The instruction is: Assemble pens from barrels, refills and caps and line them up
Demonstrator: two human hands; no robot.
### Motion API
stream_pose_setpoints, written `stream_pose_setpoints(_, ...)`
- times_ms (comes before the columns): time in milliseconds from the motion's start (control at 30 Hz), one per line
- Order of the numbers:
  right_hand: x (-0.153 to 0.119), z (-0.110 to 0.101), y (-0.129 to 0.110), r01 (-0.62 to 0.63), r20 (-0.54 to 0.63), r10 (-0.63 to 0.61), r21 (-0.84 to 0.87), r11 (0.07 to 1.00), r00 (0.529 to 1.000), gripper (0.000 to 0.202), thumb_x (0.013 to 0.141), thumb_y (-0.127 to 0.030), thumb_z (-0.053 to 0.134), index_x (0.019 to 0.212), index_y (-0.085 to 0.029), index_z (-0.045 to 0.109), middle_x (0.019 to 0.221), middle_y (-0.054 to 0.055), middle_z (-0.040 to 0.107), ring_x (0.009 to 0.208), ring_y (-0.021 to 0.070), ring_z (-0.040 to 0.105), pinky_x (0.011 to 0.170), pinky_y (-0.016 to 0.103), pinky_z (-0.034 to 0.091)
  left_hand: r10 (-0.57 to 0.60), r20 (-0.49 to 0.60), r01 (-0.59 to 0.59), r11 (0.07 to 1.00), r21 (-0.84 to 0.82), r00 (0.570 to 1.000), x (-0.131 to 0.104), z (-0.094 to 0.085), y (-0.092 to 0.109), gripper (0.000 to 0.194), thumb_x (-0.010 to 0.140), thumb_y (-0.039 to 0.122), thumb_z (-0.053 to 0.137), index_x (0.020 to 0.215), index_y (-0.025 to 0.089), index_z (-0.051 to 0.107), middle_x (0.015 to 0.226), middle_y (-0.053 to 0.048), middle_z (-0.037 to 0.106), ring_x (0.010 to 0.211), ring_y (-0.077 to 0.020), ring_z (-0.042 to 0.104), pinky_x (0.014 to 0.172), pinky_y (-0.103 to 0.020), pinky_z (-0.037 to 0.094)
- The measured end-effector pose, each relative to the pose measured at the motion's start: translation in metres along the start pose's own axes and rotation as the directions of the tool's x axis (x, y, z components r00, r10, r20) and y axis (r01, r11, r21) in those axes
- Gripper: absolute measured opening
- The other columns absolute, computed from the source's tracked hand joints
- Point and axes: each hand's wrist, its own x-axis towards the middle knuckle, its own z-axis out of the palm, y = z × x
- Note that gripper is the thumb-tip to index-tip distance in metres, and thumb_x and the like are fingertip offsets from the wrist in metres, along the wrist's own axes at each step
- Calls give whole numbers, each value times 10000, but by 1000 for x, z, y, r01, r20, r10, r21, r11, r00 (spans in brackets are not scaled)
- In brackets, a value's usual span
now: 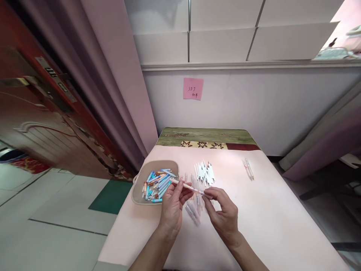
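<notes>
Between my two hands a slim pen lies slantwise above the table, its pale left end higher than its clear, patterned right end. My left hand pinches it near the pale part. The fingertips of my right hand close on the other end. Beneath the hands, clear pen barrels lie in a loose pile, partly hidden. Behind them is a heap of white refills with dark tips. Left of my left hand stands a beige bin holding many blue, orange and brown pen parts.
Two clear pens lie side by side at the table's right. A pale pink cover spreads over the table, with a green strip at its far edge. A pink note hangs on the wall; a reddish door is at left.
</notes>
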Motion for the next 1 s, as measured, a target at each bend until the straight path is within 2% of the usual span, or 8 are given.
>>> stream_pose_setpoints(267, -1, -1, 4, -27, 8, 28, -2, 1000, 1000, 171, 862, -135, 579, 1010, -213, 618, 924, 62, 650, 855, 176, 631, 730, 311, 552, 25, -4, -25, 999, 47, 1000, -1, 4, 2, 287, 739, 341, 736, 903, 142, 610, 820, -58, 717, 722, -147, 675, 713, -278, 553)
stream_pose_setpoints(500, -1, -5, 2, -141, 75, 146, -68, 988, 986, 69, 879, -232, 576, 900, -184, 621, 757, 22, 648, 571, 109, 572, 563, 225, 492, 35, -1, -34, 997, 75, 999, -1, 7, 1, 320, 727, 351, 742, 930, 140, 614, 814, -53, 714, 694, -138, 669, 699, -274, 554)
stream_pose_setpoints(667, -1, -7, 1, -193, 113, 206, -116, 974, 972, 145, 908, -291, 533, 870, -178, 615, 741, 18, 649, 523, 90, 548, 518, 198, 439, 40, -1, -40, 997, 64, 999, -3, 6, 0, 303, 718, 346, 748, 899, 145, 612, 789, -39, 708, 679, -134, 666, 699, -279, 558)
stream_pose_setpoints(800, -2, -7, 2, -175, 133, 202, -191, 966, 970, 199, 926, -324, 507, 851, -177, 619, 712, 17, 642, 524, 94, 549, 517, 196, 406, 47, 6, -47, 996, 75, 999, -6, 6, -3, 304, 721, 353, 744, 897, 145, 610, 795, -47, 713, 682, -139, 669, 699, -284, 558)
stream_pose_setpoints(933, -6, -7, 4, -128, 152, 176, -279, 952, 973, 350, 966, -349, 425, 725, -185, 619, 640, 17, 628, 539, 109, 572, 527, 200, 384, 60, 10, -61, 993, 97, 998, -9, 6, -5, 295, 728, 372, 733, 866, 141, 611, 805, -61, 717, 691, -143, 668, 698, -288, 555)
stream_pose_setpoints(1000, -8, -7, 4, -148, 177, 204, -288, 946, 963, 412, 979, -352, 385, 675, -192, 612, 606, 10, 616, 521, 109, 571, 517, 199, 379, 67, -1, -66, 994, 89, 998, -10, 6, -5, 301, 716, 373, 741, 859, 140, 614, 791, -57, 713, 681, -140, 663, 686, -284, 553)
